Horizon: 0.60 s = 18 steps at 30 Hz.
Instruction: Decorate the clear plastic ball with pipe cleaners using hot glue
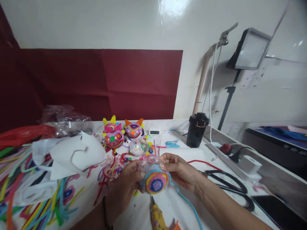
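Note:
Between both hands is a round ornament (156, 182), its front covered by coiled pipe cleaner in rings of purple, dark blue, pink, orange-yellow and light blue; clear plastic shows at its top. My left hand (129, 179) is closed around its left side. My right hand (178, 169) pinches the upper right edge, where the light blue pipe cleaner (188, 202) runs off and trails down to the right. Just below the ornament lies a yellow glue gun (157, 217), nozzle pointing up at it. Behind sits a clear plastic ball (138, 146) with colourful bits.
Decorated round ornaments (113, 138) with pointed ears stand at the back. Loose pipe cleaners (35, 191) and white paper (76, 156) cover the left. To the right are a black cup (197, 130), a power strip (236, 163), a black cable (230, 183) and a phone (278, 210).

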Motion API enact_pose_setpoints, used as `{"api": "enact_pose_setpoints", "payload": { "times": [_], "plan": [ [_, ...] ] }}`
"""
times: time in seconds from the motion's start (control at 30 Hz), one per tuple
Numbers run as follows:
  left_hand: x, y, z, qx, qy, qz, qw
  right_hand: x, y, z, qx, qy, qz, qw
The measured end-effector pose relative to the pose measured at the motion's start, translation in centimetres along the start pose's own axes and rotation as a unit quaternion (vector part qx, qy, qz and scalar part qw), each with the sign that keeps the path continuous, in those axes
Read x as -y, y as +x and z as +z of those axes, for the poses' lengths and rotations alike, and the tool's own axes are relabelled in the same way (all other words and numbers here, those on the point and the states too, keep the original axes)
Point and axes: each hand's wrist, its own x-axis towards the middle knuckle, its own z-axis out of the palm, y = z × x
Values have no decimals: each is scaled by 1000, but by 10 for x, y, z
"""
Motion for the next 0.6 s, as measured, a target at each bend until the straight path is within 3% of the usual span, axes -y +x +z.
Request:
{"api": "enact_pose_setpoints", "payload": {
  "times": [0.17, 0.5, 0.6],
  "plan": [
    [-4, -4, 1, 7, 2, 6, 1000, -1, 0, 1, 9, 5, -5, 1000],
    [-9, -10, 8, -84, 24, -8, 996, -3, 4, 0, 14, 21, -7, 1000],
    [-13, -12, 11, -86, 26, -15, 996, -3, 4, -1, 16, 25, -7, 1000]
  ]
}}
